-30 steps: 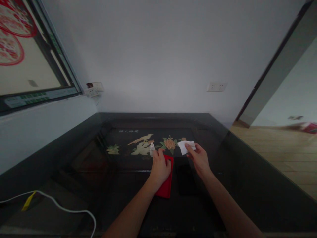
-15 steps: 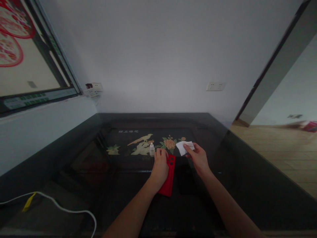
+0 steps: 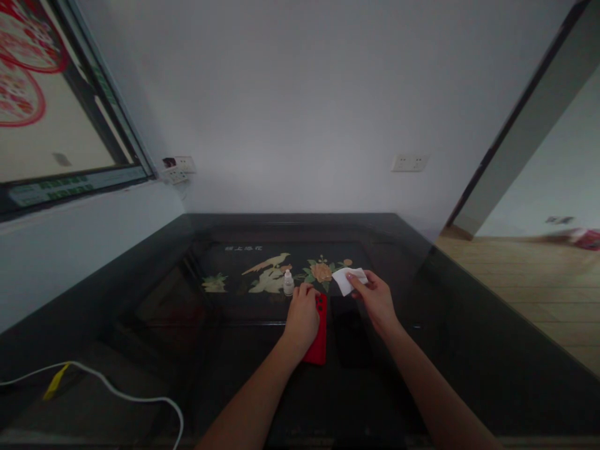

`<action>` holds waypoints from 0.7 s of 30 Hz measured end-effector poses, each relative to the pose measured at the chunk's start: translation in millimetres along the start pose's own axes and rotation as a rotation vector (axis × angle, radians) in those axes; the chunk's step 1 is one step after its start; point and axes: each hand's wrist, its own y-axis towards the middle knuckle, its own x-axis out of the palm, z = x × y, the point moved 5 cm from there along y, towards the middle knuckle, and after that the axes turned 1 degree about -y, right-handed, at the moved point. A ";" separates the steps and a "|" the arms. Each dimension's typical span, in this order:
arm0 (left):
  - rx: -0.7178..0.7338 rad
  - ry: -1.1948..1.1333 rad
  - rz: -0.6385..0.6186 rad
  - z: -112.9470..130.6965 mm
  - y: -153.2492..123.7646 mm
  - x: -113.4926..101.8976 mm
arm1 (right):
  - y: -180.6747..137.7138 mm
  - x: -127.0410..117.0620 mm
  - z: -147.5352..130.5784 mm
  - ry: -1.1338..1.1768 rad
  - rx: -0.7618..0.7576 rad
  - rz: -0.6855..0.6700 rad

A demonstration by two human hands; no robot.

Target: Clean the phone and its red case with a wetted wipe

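My left hand (image 3: 302, 317) is closed around the left side of a red phone case (image 3: 320, 342), which lies on the black table with its dark camera openings at the far end. The hand covers much of the case. Pinched between the thumb and fingers of my right hand (image 3: 375, 297) is a small white wipe (image 3: 345, 279), held above the table. A dark, flat slab that looks like a phone (image 3: 351, 337) lies right of the case, hard to make out against the black top. Just beyond my left fingers stands a small white dropper bottle (image 3: 288, 284).
The glossy black table (image 3: 225, 387) bears a bird-and-flower picture. A white cable (image 3: 117, 395) with a yellow tag (image 3: 56, 382) curves across its left front. Behind rises a pale wall with sockets (image 3: 409, 163); a window (image 3: 60, 125) is at left, wooden floor (image 3: 520, 294) at right.
The red phone case has shifted slightly, its near end now a little higher in view and straighter. My left hand moved with it. The right hand and the wipe have barely moved.
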 end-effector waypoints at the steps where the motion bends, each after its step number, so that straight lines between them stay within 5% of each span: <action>1: -0.002 0.027 -0.005 0.7 -0.2 0.5 | 0.1 -0.2 0.1 -0.002 -0.003 0.001; 21: -0.118 0.156 -0.067 4.5 -11.9 7.8 | 4.1 -5.2 3.0 -0.033 -0.062 0.035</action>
